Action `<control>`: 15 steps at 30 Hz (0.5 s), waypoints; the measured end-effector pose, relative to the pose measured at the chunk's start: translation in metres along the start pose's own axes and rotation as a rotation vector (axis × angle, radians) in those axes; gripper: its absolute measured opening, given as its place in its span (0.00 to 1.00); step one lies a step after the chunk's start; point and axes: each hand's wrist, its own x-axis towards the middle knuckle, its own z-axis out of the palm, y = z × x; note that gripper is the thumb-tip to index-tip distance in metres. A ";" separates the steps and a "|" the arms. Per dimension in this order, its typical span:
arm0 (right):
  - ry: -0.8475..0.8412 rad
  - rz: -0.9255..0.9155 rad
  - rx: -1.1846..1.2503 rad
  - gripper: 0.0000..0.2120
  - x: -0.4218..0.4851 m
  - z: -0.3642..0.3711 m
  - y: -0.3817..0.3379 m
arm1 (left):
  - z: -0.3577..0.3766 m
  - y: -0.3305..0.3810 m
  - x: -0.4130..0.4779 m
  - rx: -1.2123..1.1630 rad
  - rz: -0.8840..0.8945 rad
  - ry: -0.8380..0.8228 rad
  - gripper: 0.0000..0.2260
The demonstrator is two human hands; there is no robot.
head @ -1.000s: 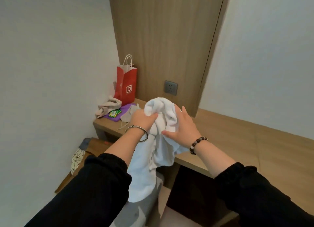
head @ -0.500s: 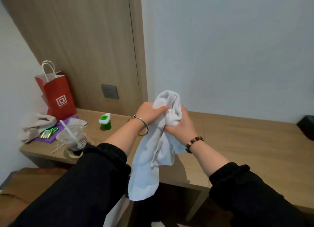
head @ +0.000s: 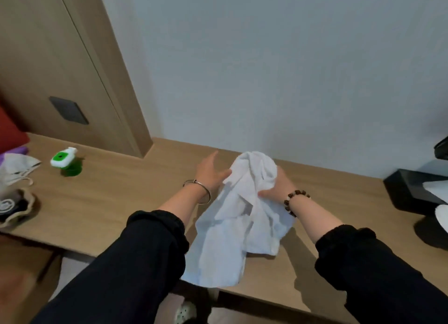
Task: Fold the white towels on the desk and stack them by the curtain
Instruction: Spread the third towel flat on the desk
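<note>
One towel (head: 230, 239) — right hand (head: 276, 186) grips it.

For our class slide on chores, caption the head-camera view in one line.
Right hand grips a crumpled white towel over the wooden desk; left hand open beside it.

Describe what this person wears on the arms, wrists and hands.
Both arms are in black long sleeves, the left sleeve and the right sleeve, with gathered cuffs. A thin silver bangle circles the left wrist; a bracelet of dark brown beads with a few pale ones circles the right. The left hand and the right hand wear no gloves.
</note>
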 end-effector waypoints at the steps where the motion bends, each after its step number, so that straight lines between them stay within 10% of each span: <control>1: -0.030 0.031 -0.123 0.38 0.006 0.004 0.017 | 0.012 -0.012 0.002 0.122 -0.023 -0.056 0.34; 8: -0.171 0.057 -0.495 0.52 0.030 0.053 0.085 | 0.109 -0.074 -0.009 0.621 -0.082 -0.554 0.53; 15: 0.156 -0.073 -0.614 0.46 0.056 0.095 0.107 | 0.107 -0.118 0.018 0.713 0.144 -0.475 0.43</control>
